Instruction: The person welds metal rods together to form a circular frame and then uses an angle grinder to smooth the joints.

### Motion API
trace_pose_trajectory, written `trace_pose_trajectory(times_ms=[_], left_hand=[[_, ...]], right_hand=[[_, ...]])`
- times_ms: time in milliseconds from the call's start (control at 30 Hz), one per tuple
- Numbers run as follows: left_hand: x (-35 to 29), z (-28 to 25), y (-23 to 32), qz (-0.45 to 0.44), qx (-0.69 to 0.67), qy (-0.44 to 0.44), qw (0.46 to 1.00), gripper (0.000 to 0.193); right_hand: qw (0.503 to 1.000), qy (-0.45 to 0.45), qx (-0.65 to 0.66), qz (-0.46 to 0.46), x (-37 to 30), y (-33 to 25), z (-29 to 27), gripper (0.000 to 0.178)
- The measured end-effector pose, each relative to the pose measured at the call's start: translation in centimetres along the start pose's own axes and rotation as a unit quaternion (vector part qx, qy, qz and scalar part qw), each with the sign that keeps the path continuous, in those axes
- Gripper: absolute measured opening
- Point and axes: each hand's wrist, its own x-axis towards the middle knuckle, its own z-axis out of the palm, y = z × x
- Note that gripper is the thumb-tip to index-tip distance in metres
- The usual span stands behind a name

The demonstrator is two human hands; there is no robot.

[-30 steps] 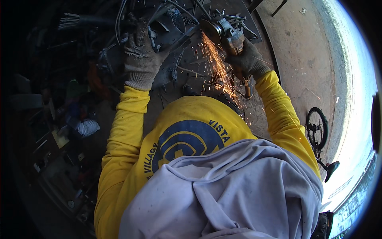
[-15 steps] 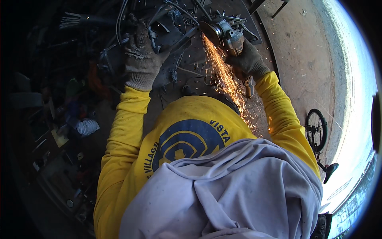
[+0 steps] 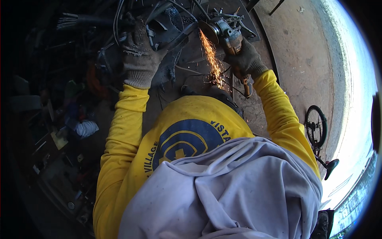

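My right hand (image 3: 247,59), in a grey knitted glove, is wrapped round the body of an angle grinder (image 3: 230,38). Its round disc (image 3: 209,32) meets the end of a dark flat metal bar (image 3: 181,38). A stream of orange sparks (image 3: 211,55) falls from the contact toward my legs. On the left, my gloved left hand (image 3: 140,59) is closed on the same bar, with the thumb lying along it; the fingertips are partly lost among dark metal pieces. Bent rods and scrap metal (image 3: 173,20) surround that hand.
A dark worktop edge (image 3: 264,38) runs beside the grinder. Below my right hand is an orange-and-black tool (image 3: 247,85) with a cable. Shadowed clutter, including a white cloth bundle (image 3: 86,128), fills the left. A bicycle (image 3: 316,127) stands at the right on bare ground.
The spark stream has become narrower and shorter. Both hands have shifted very slightly, with the grinder still against the bar.
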Motion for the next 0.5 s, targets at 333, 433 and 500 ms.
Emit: trace_pose_trajectory(times_ms=[333,433,500], left_hand=[[-0.3,1.3,-0.8,0.022,-0.023,0.024,0.999,0.108],[-0.2,1.1,-0.5,-0.012,-0.013,-0.003,1.000,0.107],[-0.1,0.9,-0.2,-0.018,-0.008,-0.019,1.000,0.105]], right_hand=[[0.999,0.029,-0.028,-0.005,-1.3,1.0,-0.4,0.075],[0.999,0.044,-0.010,0.021,-2.3,2.1,-1.1,0.075],[0.997,0.069,-0.016,0.021,-3.1,2.0,-1.7,0.075]])
